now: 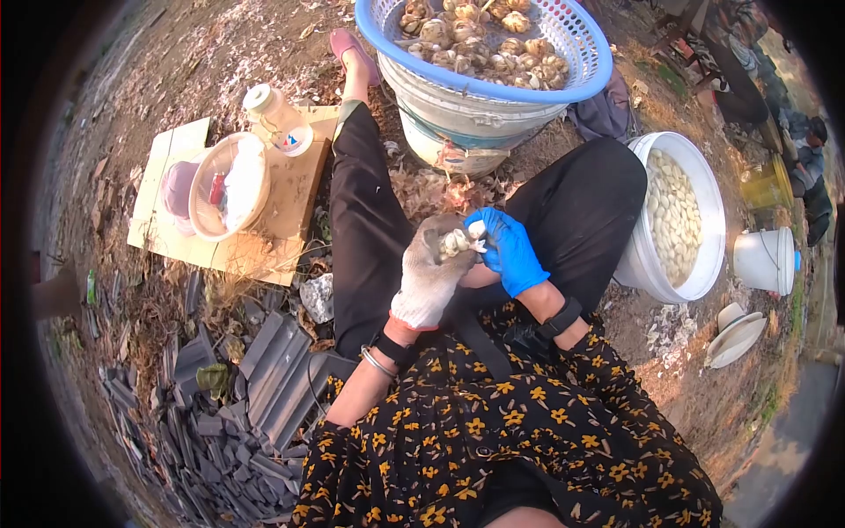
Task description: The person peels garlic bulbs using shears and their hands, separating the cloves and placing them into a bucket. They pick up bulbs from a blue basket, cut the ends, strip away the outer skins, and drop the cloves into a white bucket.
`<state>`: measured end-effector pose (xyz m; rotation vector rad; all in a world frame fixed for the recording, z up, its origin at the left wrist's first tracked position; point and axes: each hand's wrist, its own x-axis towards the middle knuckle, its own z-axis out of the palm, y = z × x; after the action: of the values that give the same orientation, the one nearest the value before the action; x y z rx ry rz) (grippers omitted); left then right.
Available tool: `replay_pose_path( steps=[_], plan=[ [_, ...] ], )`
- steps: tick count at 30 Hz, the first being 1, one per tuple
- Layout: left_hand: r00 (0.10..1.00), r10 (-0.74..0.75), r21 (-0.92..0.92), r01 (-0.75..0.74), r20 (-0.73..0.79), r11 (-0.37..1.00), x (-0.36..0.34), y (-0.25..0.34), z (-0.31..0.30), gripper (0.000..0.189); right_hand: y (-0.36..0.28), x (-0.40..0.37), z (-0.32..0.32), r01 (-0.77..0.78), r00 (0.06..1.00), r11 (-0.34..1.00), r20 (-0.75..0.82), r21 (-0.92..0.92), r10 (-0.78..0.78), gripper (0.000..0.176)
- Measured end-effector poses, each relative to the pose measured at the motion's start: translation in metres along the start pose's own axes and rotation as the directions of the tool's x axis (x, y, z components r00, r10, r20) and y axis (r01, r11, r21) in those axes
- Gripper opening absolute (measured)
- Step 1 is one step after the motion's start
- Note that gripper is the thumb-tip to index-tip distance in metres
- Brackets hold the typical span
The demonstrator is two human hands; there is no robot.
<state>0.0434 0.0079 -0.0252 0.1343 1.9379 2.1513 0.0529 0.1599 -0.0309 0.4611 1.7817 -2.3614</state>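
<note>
My left hand [426,275], in a whitish knit glove with a grey palm, is closed around a partly broken-up garlic bulb [453,244] over my lap. From the right, my right hand [513,252] in a blue glove meets it, its fingers pinching a pale garlic clove [477,230] at the bulb's edge. In front of my knees, a blue basket [482,81] full of whole garlic bulbs [471,40] rests on a large white bucket [458,125]. Peeled cloves [673,216] fill much of the white bucket [709,220] beside my right knee.
At left, a cardboard sheet [172,224] carries a small basket [208,231] and a clear jar [280,123]. Broken grey tiles [277,378] lie nearer. To the right are a lidded white bucket [764,260], a hat [738,336] and another person [810,158].
</note>
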Motion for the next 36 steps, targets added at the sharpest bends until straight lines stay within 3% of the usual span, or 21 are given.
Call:
replay_pose_path(
  steps=[3, 6, 9, 12, 15, 18, 21, 23, 25, 27, 29, 33, 36],
  plan=[
    [0.987, -0.16, -0.143, 0.162, 0.027, 0.976, -0.002, 0.001, 0.0, 0.045, -0.01, -0.002, 0.002, 0.016, 1.0, 0.998, 0.004, -0.069, -0.016, 0.033],
    [0.981, -0.184, -0.158, 0.191, 0.057, 0.969, -0.002, 0.012, -0.001, 0.046, 0.009, 0.005, -0.002, 0.09, 0.994, 0.994, -0.054, -0.058, -0.093, 0.032],
    [0.989, -0.136, -0.181, 0.144, 0.056, 0.973, -0.004, 0.014, 0.001, 0.045, 0.014, 0.01, -0.006, 0.297, 0.947, 0.912, -0.035, -0.283, -0.319, 0.029],
    [0.999, -0.002, -0.033, 0.003, 0.049, 0.999, -0.003, 0.006, -0.001, 0.044, -0.004, -0.003, 0.0, 0.251, 0.959, 0.889, -0.024, -0.383, -0.282, 0.027],
    [0.999, 0.027, 0.129, -0.032, 0.045, 0.991, -0.001, 0.002, -0.004, 0.043, -0.01, -0.009, 0.009, 0.345, 0.931, 0.792, 0.076, -0.504, -0.357, 0.025],
    [0.996, 0.006, -0.05, -0.001, 0.094, 0.999, -0.001, 0.006, -0.003, 0.04, 0.005, 0.0, 0.003, 0.328, 0.941, 0.882, 0.033, -0.339, -0.337, 0.021],
    [0.949, -0.255, -0.26, 0.297, 0.183, 0.919, -0.002, 0.023, -0.008, 0.042, 0.007, 0.001, -0.005, 0.075, 0.997, 0.992, 0.017, -0.098, -0.074, 0.022],
    [0.964, -0.234, -0.247, 0.259, 0.128, 0.934, 0.0, 0.01, -0.01, 0.042, 0.01, 0.006, -0.01, 0.006, 1.0, 0.998, 0.007, -0.056, -0.006, 0.024],
    [0.969, -0.24, -0.291, 0.247, 0.063, 0.924, 0.001, -0.004, -0.013, 0.042, 0.01, 0.011, -0.018, -0.092, 0.989, 0.98, 0.131, 0.175, 0.069, 0.025],
    [0.959, -0.281, -0.42, 0.239, -0.04, 0.876, 0.004, 0.007, -0.01, 0.038, 0.004, 0.014, -0.03, -0.327, 0.907, 0.764, 0.411, 0.556, 0.089, 0.027],
    [0.953, -0.279, -0.482, 0.19, -0.12, 0.855, 0.008, 0.009, -0.007, 0.039, 0.006, 0.012, -0.026, -0.328, 0.921, 0.751, 0.371, 0.573, 0.119, 0.027],
    [0.961, -0.252, -0.413, 0.185, -0.114, 0.892, 0.009, 0.009, -0.008, 0.038, 0.001, 0.01, -0.021, -0.34, 0.919, 0.79, 0.361, 0.51, 0.162, 0.032],
    [0.961, -0.269, -0.389, 0.226, -0.059, 0.893, 0.01, -0.004, -0.011, 0.035, -0.008, 0.003, -0.01, -0.172, 0.969, 0.934, 0.223, 0.314, 0.104, 0.033]
  ],
)
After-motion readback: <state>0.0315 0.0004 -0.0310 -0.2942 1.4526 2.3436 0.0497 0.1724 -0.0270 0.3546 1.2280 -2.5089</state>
